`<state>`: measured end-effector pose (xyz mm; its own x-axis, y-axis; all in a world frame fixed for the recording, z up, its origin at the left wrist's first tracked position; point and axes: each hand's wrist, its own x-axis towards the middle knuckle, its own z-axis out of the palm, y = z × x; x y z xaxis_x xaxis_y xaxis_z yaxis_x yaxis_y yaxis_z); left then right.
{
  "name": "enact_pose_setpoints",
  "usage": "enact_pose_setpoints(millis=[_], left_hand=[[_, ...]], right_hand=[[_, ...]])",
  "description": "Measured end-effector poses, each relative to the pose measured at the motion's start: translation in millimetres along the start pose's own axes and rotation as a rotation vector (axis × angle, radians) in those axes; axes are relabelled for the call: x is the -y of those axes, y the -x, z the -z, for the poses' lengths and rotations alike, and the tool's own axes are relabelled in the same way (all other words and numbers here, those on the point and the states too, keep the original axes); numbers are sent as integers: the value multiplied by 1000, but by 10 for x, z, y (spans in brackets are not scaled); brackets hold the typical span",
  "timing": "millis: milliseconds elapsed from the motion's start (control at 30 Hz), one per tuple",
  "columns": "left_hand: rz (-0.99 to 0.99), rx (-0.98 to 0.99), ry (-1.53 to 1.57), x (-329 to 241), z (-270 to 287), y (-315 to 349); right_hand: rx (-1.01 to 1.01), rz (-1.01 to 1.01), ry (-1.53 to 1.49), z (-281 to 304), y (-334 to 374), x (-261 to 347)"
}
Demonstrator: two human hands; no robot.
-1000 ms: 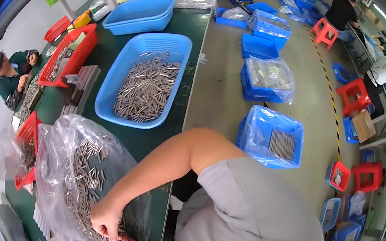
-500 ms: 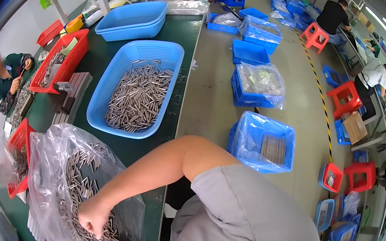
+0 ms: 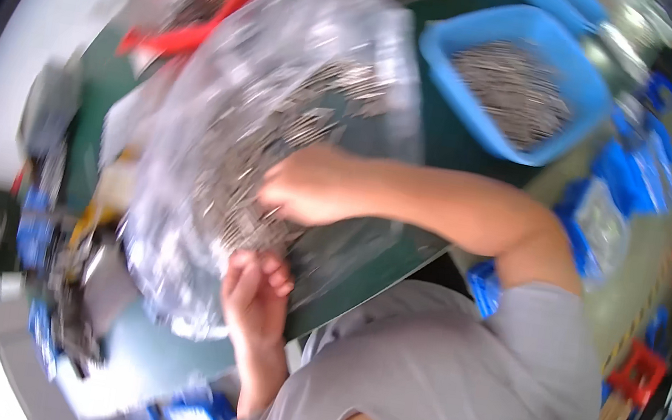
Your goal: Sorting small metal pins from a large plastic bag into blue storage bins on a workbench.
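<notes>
Small metal pins (image 3: 241,184) lie in a loose heap on a clear plastic bag (image 3: 205,106) spread over the green table. My right hand (image 3: 309,185) is over the right part of the heap, fingers bent downward and closed together. Below it, at the heap's near edge, my left hand (image 3: 256,289) is turned partly palm up with its fingers curled in. Blur hides whatever either hand holds. Up and to the right stands a blue plastic basket (image 3: 456,85) with more pins in it.
A red basket (image 3: 231,10) stands beyond the bag at the upper left. Blue bins (image 3: 602,213) and red stools (image 3: 639,373) are on the floor to the right. The table edge (image 3: 376,289) runs diagonally in front of me. The whole view is smeared.
The view has swung left and down, so the bag and heap now sit nearer the middle. My left hand, barely showing before, is now in full view. My right hand stays at the pins.
</notes>
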<state>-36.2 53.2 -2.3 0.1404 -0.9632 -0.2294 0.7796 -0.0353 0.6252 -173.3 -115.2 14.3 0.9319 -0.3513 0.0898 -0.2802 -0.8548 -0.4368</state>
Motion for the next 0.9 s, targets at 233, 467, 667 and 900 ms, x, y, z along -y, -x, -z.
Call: enact_pose_setpoints(millis=[233, 467, 667, 900], left_hand=[[-16, 17, 10, -6, -1, -5], [-17, 44, 41, -27, 60, -11], [-9, 19, 33, -42, 47, -15], [10, 11, 50, -25, 55, -13]], right_hand=[[13, -31, -281, 131, -28, -43], [-1, 24, -450, 147, -55, -1], [8, -226, -935, 168, -77, 209], [27, -156, -965, 115, -21, 354]])
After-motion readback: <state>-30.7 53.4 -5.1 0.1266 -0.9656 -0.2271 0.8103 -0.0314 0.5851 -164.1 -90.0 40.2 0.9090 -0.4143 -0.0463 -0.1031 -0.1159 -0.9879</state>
